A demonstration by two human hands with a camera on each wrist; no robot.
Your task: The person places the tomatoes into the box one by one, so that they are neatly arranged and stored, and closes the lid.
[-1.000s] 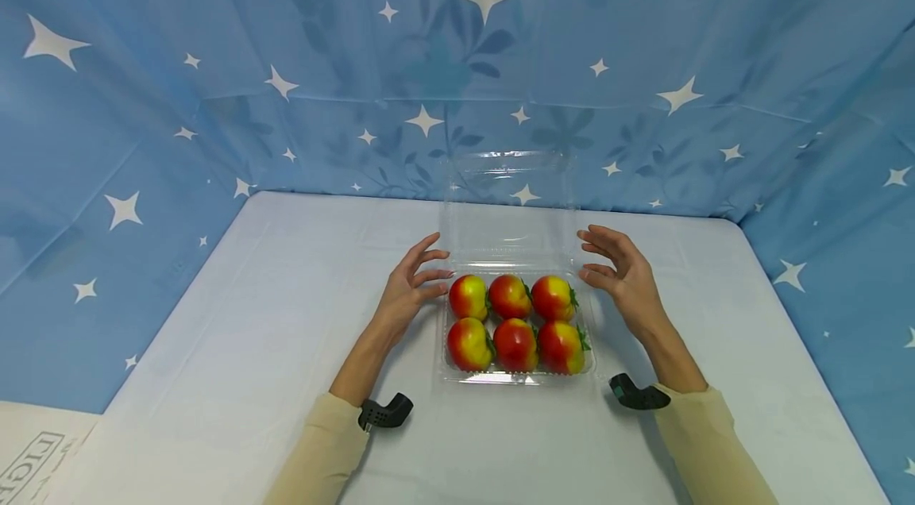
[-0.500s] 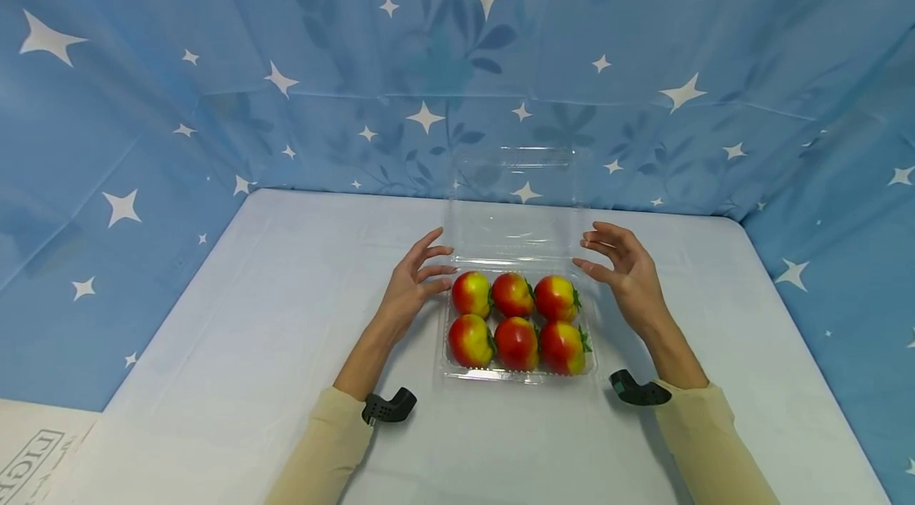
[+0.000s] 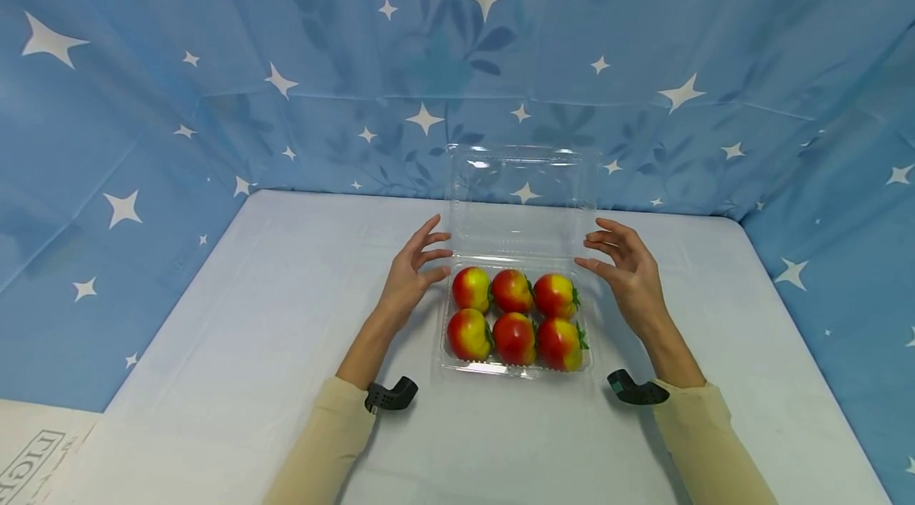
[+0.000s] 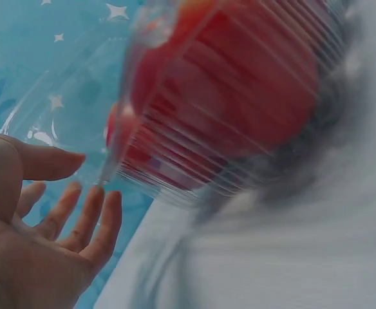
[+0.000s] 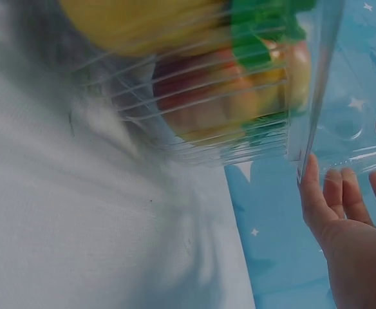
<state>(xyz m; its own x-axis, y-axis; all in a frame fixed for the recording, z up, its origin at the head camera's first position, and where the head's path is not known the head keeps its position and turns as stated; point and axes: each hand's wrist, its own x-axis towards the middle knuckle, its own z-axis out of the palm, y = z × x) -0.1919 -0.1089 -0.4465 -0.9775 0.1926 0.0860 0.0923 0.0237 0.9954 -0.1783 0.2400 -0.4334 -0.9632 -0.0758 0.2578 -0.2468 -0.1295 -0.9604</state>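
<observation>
A clear plastic clamshell box (image 3: 493, 368) lies on the table with its transparent lid (image 3: 518, 227) raised at the back. Inside sit two rows of round red-and-yellow fruits (image 3: 515, 338) with green leafy tops. My left hand (image 3: 407, 279) is at the lid's left side near the hinge, fingers spread and slightly bent; in the left wrist view its fingertips (image 4: 112, 199) come right up to the box rim. On the opposite side, my right hand (image 3: 629, 275) has its fingers loosely extended toward the lid's right edge. In the right wrist view a fingertip (image 5: 311, 164) meets the rim.
A white-covered table (image 3: 250, 330) bears the box. Blue star-patterned cloth (image 3: 343, 36) hangs behind and on both sides. A printed pale panel (image 3: 36, 449) shows at the lower left. Each wrist carries a black camera (image 3: 391, 394).
The lid has swung up a little and looks wider at its top. My left hand has moved slightly away from me, and my right fingers have shifted slightly. The fruits stay in the box.
</observation>
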